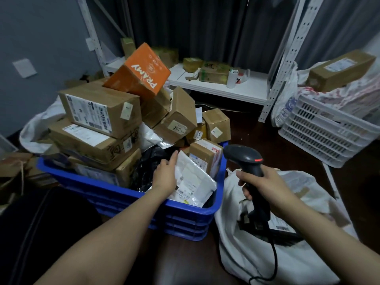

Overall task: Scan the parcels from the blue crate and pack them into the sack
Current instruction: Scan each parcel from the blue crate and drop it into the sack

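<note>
The left hand [165, 174] was stretched out, fingers straight and holding nothing, at the edge of a white mailer [197, 182] lying in the near right corner of the blue crate [185, 221]. A black scanner [244, 159] was gripped by the right hand [267, 186] above the white sack [257, 260], set just beside the crate's right edge.

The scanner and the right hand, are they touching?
Touching. In the head view the right hand grips the handle of the scanner, with its fingers wrapped round it.
</note>
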